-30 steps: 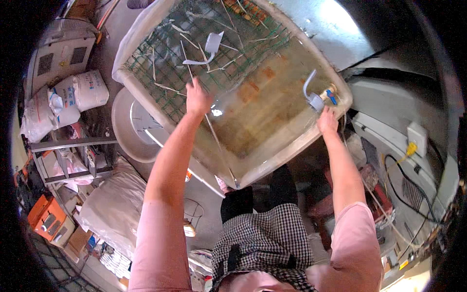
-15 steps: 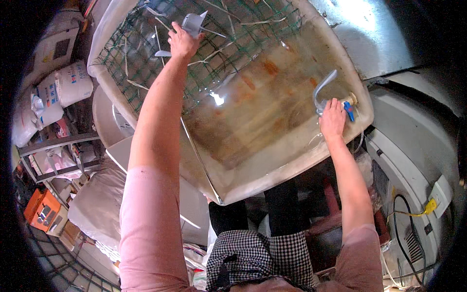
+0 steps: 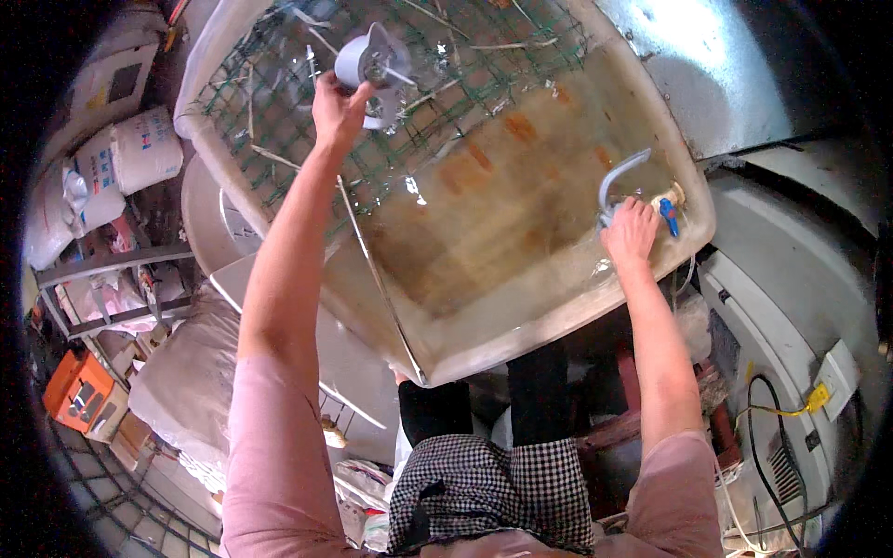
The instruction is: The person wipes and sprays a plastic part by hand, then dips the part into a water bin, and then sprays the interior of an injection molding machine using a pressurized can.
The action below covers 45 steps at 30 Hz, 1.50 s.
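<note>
In the upper left, my left hand [image 3: 340, 112] grips a pale grey plastic jug [image 3: 352, 63] with a pointed lip. The jug is tipped over the green netting [image 3: 279, 139] in the water, and its rim is blurred. My right hand [image 3: 630, 230] is at the right end of the tub [image 3: 521, 352], its fingers closed round the lower part of a curved pale tube [image 3: 617, 177]. A valve with a blue handle [image 3: 669, 218] sits just right of those fingers. What the right fingertips press on is partly hidden.
A thin rod [image 3: 377, 279] slants from the netting to the tub's near rim. Brown-orange patches show under the water. White sacks [image 3: 144, 153] lie at the left. A metal surface [image 3: 688, 74] and a grey machine [image 3: 791, 270] with cables border the tub on the right.
My left hand has come nearer to me, and the jug has turned so its opening shows more. My right hand has shifted slightly left and down, still at the tube.
</note>
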Tool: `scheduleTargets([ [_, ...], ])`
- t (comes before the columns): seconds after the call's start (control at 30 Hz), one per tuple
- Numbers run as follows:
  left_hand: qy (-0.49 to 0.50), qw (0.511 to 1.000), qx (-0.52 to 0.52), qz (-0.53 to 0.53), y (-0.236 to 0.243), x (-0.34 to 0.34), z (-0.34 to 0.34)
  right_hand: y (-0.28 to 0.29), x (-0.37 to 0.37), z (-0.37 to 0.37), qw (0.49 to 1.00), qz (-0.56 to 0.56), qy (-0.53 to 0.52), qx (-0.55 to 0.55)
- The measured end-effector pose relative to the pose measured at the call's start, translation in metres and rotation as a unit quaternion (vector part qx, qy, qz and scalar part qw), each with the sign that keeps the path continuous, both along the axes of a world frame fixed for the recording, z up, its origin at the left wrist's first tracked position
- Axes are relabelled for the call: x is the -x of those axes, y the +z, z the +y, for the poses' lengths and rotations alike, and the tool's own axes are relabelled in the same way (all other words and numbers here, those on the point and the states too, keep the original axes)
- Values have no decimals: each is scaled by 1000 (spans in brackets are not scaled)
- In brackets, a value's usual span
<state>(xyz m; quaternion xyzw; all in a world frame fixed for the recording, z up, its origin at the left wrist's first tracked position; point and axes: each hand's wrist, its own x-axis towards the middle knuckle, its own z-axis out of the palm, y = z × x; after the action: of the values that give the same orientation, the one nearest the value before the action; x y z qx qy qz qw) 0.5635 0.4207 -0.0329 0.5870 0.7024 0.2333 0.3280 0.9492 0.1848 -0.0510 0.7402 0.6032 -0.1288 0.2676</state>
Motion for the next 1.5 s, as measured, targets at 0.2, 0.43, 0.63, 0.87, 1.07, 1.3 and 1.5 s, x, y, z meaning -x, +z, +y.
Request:
scheduleTargets([
  [0.2,101,936,123,-315,93,-27,-75,23,16,-13,966,186,-173,-37],
  [0.43,157,844,164,-486,148,-39,-129,49,33,-33,799,464,-357,-136],
  [0.63,161,824,184,-511,215,-43,-152,137,62,-14,643,610,-427,-181],
  [0.87,220,785,164,-555,276,-43,-180,232,77,10,623,641,-418,-163],
  [1.07,248,763,120,-585,322,-39,-202,288,84,27,623,672,-370,-154],
  [1.3,290,733,119,-604,358,-31,-227,321,101,40,633,685,-343,-111],
  [1.5,303,715,106,-622,401,-21,-244,351,129,40,624,702,-329,-95],
])
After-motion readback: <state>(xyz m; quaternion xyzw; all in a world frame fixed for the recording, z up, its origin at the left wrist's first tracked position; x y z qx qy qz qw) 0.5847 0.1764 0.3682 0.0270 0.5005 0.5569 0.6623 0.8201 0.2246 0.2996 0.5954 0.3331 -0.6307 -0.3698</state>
